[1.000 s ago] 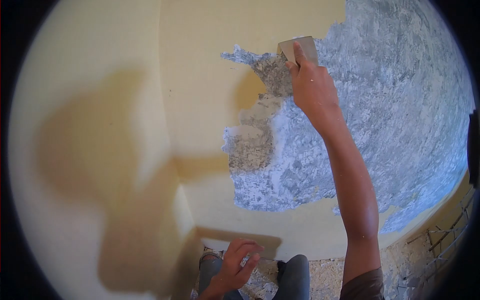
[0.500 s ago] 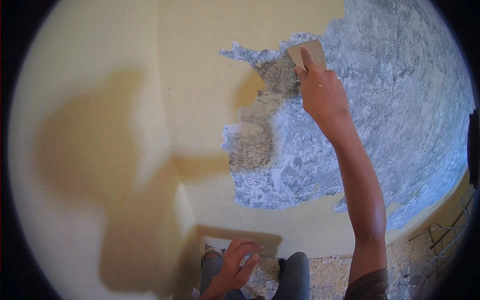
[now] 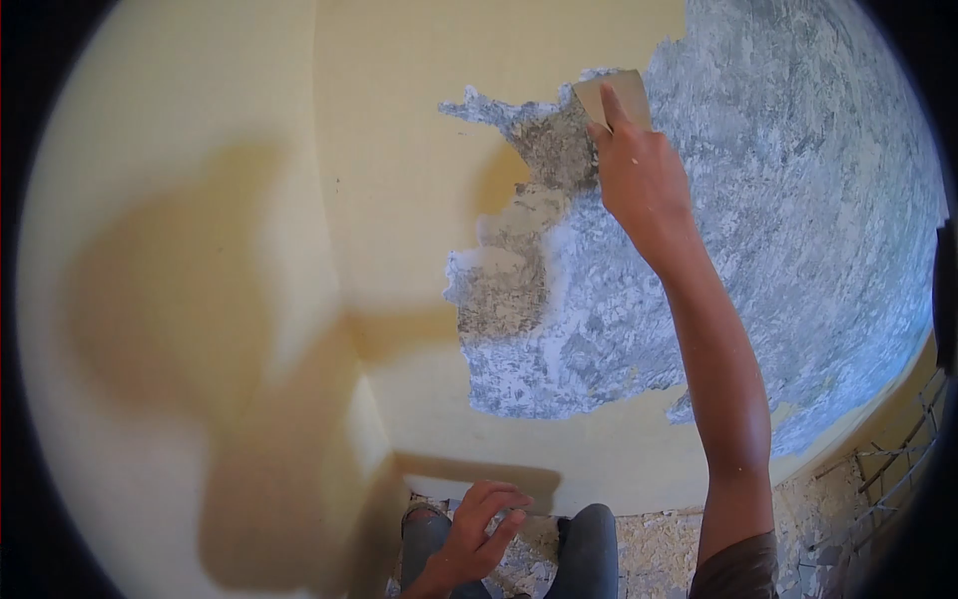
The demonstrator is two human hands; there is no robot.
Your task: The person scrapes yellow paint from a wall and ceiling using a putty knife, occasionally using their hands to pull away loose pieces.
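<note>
My right hand (image 3: 646, 180) is raised to the wall and closed around a wide flat scraper (image 3: 627, 92), with the index finger stretched along its blade. The blade lies against the upper edge of the bared grey patch (image 3: 619, 290), where it meets the yellow paint (image 3: 449, 50). The scraper's handle is hidden in my palm. Low down, above my legs, my left hand (image 3: 481, 529) hangs off the wall with its fingers loosely curved and apart, holding nothing.
A wall corner (image 3: 329, 230) runs down on the left, with my shadow (image 3: 180, 299) across it. Pale flakes litter the floor (image 3: 649, 559) around my legs (image 3: 587, 549). A metal wire grid (image 3: 898, 464) leans at the lower right.
My right hand and the scraper have shifted slightly upward along the patch's top edge. My left hand has moved a little to the right and stays low.
</note>
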